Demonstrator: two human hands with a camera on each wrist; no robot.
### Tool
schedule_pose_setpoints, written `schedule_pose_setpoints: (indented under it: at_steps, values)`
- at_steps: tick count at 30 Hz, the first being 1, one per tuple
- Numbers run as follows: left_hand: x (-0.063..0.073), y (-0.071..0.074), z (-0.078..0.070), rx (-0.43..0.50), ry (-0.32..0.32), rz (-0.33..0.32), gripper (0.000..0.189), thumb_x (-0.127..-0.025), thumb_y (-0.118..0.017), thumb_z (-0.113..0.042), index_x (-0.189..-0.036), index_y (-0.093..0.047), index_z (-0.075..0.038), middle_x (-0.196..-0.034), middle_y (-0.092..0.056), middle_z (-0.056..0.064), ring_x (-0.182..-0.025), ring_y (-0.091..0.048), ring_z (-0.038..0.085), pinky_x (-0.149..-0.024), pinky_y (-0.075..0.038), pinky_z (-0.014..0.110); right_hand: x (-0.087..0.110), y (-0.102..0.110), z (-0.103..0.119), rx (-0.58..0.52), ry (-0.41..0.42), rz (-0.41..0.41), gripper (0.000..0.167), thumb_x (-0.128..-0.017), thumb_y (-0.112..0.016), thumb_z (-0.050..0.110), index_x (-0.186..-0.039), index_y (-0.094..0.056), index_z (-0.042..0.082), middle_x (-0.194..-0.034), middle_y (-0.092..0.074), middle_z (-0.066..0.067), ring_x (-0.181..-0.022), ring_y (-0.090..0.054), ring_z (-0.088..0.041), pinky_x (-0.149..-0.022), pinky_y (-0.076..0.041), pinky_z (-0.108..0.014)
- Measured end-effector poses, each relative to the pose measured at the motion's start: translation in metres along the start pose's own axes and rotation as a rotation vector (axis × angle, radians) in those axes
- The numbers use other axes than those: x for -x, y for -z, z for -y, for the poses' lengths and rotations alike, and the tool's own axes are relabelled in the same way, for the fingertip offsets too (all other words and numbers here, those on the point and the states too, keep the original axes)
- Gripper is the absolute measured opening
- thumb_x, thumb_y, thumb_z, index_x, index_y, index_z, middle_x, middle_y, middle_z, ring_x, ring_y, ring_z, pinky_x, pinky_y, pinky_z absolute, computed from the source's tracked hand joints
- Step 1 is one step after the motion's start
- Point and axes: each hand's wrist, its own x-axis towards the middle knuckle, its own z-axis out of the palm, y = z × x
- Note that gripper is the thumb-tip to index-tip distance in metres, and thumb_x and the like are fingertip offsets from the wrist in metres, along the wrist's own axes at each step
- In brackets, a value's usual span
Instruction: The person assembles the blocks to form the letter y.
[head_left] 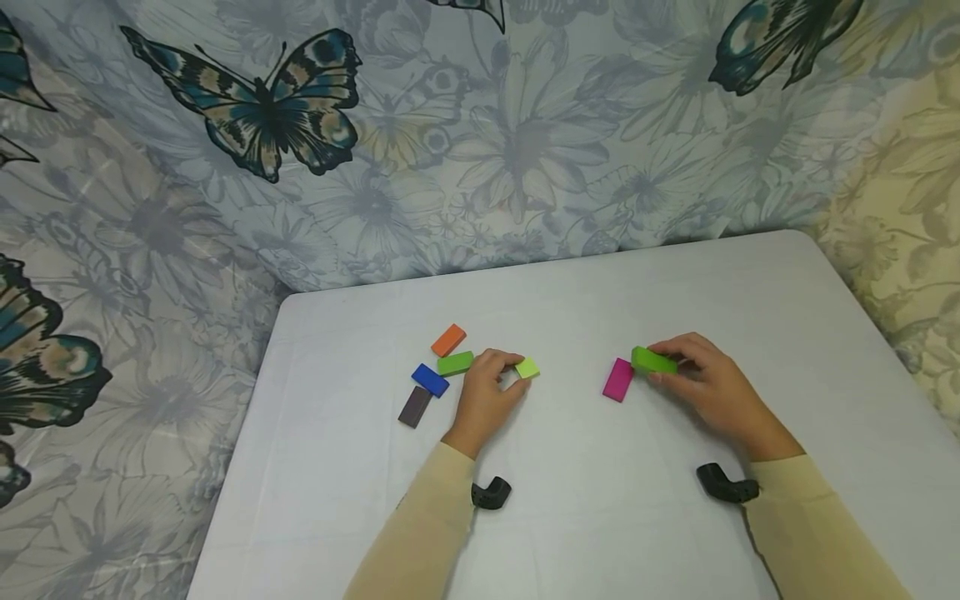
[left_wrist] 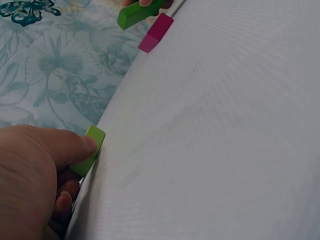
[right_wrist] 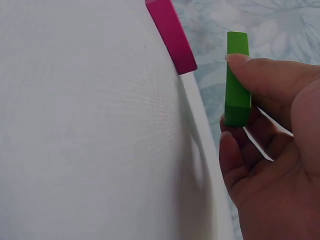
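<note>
My left hand (head_left: pixel 486 400) pinches a lime-green block (head_left: pixel 528 367) between thumb and fingers, low over the white table; the left wrist view shows the thumb across the same block (left_wrist: pixel 93 150). On the right, my right hand (head_left: pixel 708 387) grips a darker green block (head_left: pixel 653 361) by its end. In the right wrist view this green block (right_wrist: pixel 237 90) appears held between thumb and fingertips. A magenta block (head_left: pixel 618 380) lies on the table just left of the right hand's block.
Left of the left hand lie an orange block (head_left: pixel 448 340), another green block (head_left: pixel 454 364), a blue block (head_left: pixel 431 380) and a dark brown block (head_left: pixel 415 407), close together. The white table (head_left: pixel 570 300) ends at a butterfly-patterned cloth backdrop (head_left: pixel 517 150).
</note>
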Motion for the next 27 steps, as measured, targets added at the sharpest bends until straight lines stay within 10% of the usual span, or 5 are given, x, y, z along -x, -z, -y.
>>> schedule_pose_setpoints:
  at_steps: [27]
  values:
    - [-0.002, -0.004, -0.003, -0.025, 0.028, -0.052, 0.032, -0.093, -0.091, -0.014, -0.121, -0.078, -0.01, -0.115, -0.068, -0.001, -0.108, -0.063, 0.012, -0.09, -0.055, 0.026, -0.057, -0.011, 0.029, 0.014, 0.11, 0.147, 0.036, -0.095, -0.084, 0.0, -0.129, -0.074, 0.007, -0.12, -0.066, -0.004, -0.111, -0.061, -0.025, -0.09, -0.05, -0.031]
